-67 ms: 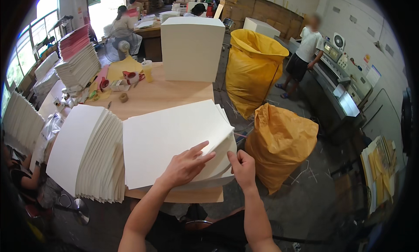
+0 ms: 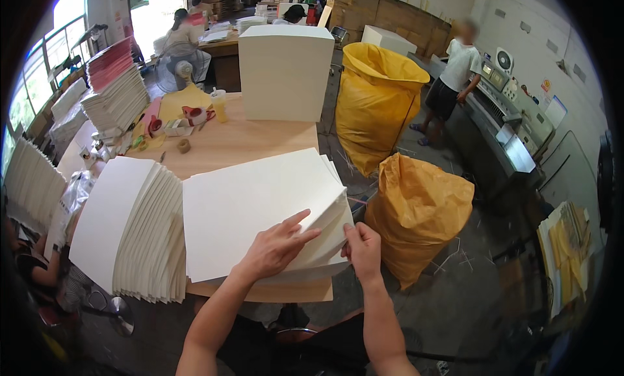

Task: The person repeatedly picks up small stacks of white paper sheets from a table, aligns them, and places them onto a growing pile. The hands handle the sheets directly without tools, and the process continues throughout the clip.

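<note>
A stack of large white paper sheets [image 2: 244,203] lies in front of me at the table's near edge, its right-hand corners lifted and fanned apart. Across the top sheet rests my left hand [image 2: 276,249], fingers spread and holding nothing. At the stack's right edge my right hand [image 2: 364,251] is closed, thumb and forefinger pinching the edge of some sheets; how many is hidden. Just left of this stack, a second pile of white sheets [image 2: 107,220] sits with its layers stepped out in a fan.
A tall white paper block [image 2: 286,77] stands at the table's far side. Tape rolls [image 2: 184,146] and a drink cup [image 2: 220,106] lie beyond the stacks. Two yellow sacks [image 2: 380,109] [image 2: 419,213] stand right of the table. One person [image 2: 461,67] stands by a machine; others sit farther back.
My right thumb and fingers have shifted slightly at the stack's right edge, and the lifted corners there have moved a little. My left hand stays in place.
</note>
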